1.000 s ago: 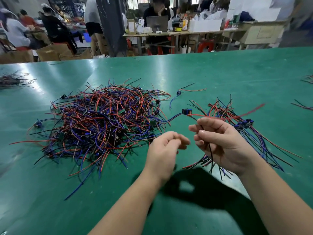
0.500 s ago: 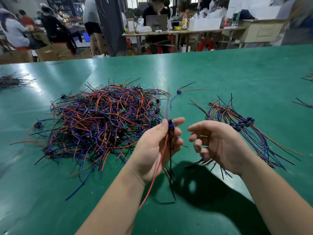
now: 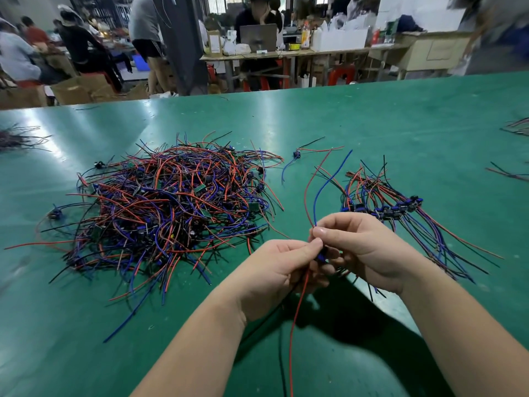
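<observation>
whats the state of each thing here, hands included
wire piece, pinched between both hands, wires up and down
left hand, pinches the wire piece
right hand, pinches the wire piece
pile, tangled heap on table
bundle, laid aligned, behind right hand
lone piece, lies apart between pile and bundle

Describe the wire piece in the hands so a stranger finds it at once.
On the green table, a big tangled heap of wires lies left and a neater bundle right. Before the gap between them, the left hand and the right hand pinch one wire piece. It alone is off the table, blue and red wires rising above the hands, a red one hanging down.
</observation>
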A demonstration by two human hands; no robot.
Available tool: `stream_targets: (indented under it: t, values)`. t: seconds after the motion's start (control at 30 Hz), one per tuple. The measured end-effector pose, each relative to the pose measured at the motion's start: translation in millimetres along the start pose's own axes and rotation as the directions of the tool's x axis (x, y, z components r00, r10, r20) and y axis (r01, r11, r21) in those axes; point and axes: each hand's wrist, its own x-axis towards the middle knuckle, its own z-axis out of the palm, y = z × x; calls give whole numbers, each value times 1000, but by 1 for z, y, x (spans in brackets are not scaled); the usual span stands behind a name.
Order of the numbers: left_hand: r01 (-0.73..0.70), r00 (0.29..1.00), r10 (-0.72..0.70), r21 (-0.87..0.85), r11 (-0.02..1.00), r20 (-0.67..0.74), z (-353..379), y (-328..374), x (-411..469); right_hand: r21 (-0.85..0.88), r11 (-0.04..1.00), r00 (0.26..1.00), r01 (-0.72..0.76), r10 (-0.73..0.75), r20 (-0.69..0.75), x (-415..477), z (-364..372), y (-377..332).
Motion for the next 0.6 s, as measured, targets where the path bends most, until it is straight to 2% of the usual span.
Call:
stream_targets:
  t: [0.1, 0.17, 0.3, 0.4, 0.6]
  values:
    - [5, 999, -4, -11, 1000, 33, 0, 1, -1, 73, 996, 995, -61, 54, 85, -2, -5, -1]
    - [38, 998, -38, 4, 999, 40, 0, 0, -2, 112, 991, 994, -77, 68, 87, -3, -6, -2]
    - [94, 987, -90, 20, 995, -132, -3, 2, 0, 8, 999, 998, -52, 52, -40, -1, -4, -2]
    - [10, 975, -8, 4, 1000, -222, -9, 2, 2, 25, 999, 997, -44, 45, -61, -1, -4, -4]
    - [-134, 978, 135, 19, 991, -159, -5, 0, 1, 9, 1000, 997, 16, -15, -78, -3, -6, -7]
